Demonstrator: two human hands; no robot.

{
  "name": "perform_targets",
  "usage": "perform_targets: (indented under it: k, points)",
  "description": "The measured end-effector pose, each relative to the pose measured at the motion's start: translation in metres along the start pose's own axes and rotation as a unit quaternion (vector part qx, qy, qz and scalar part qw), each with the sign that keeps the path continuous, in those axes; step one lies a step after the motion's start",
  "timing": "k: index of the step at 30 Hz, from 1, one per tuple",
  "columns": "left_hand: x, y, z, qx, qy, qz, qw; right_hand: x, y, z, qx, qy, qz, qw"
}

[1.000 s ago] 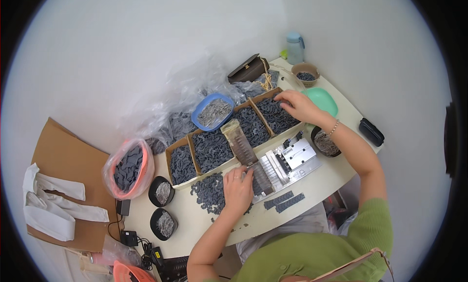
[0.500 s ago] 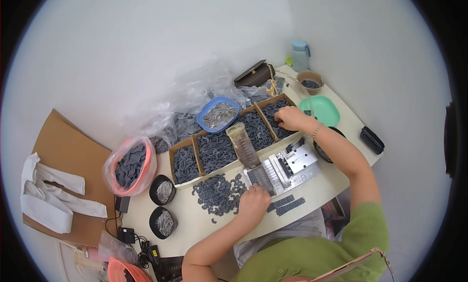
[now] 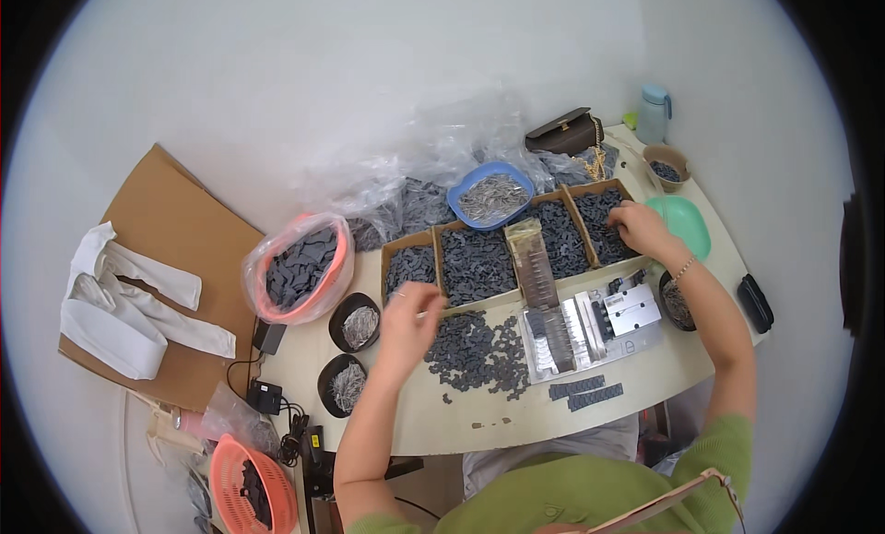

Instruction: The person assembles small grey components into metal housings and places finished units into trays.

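1. Far to our left, on the floor, white cloth (image 3: 120, 299) lies on a sheet of brown cardboard (image 3: 175, 230).
2. Next comes an orange basket lined with a plastic bag (image 3: 300, 268), holding dark flat pieces, at the left end of the desk (image 3: 479, 423).
3. Two small dark bowls (image 3: 355, 324) with silvery bits sit on the desk just right of that basket, one nearer to us than the other.
4. Our left hand (image 3: 410, 320) hovers over the desk's left part, at the edge of a loose pile of dark pieces (image 3: 479, 350); its fingers are drawn together, seemingly pinching something thin and pale, though we cannot tell what it is.
5. Behind the pile stands a long cardboard tray (image 3: 502, 257) divided into compartments, all filled with dark pieces; a blue bowl (image 3: 489, 195) of grey bits sits just behind it.
6. Right of the pile lies a metal jig (image 3: 590, 326), with two short rows of dark pieces on the desk in front of it.
7. Our right hand (image 3: 641, 230) rests in the tray's rightmost compartment, fingers curled down into the pieces; whether they grip any we cannot tell.
8. A green dish (image 3: 690, 222) lies just right of that hand.
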State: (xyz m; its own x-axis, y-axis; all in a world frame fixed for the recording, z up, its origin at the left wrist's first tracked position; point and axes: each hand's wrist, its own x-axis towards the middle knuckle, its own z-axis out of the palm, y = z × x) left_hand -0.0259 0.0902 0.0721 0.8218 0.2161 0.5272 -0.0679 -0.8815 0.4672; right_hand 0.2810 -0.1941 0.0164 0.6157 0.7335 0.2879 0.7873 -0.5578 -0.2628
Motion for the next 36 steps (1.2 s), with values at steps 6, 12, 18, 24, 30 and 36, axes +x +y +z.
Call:
perform_targets:
  k: [6,12,18,24,30,36]
  points:
    - [-0.015,0.034,0.066,0.110,-0.174,0.282,0.937,0.003,-0.028,-0.017,0.046,0.075,-0.040,0.995]
    - [0.003,0.037,0.083,0.141,-0.229,0.362,0.893,-0.015,-0.061,-0.044,0.110,0.099,-0.070,0.987]
    - [0.027,0.008,0.018,0.146,-0.095,0.180,0.968,-0.055,-0.103,-0.031,0.146,0.032,-0.195,0.969]
    - [0.038,-0.097,-0.080,0.306,0.122,-0.045,0.943,-0.095,-0.121,0.012,0.040,-0.008,-0.252,0.967]
    - [0.008,-0.187,-0.107,0.421,0.210,-0.040,0.882,-0.089,-0.136,0.021,-0.023,0.023,-0.274,0.961]
    - [0.026,-0.101,-0.019,0.171,0.075,0.022,0.982,-0.090,-0.150,0.019,-0.110,0.020,-0.269,0.957]
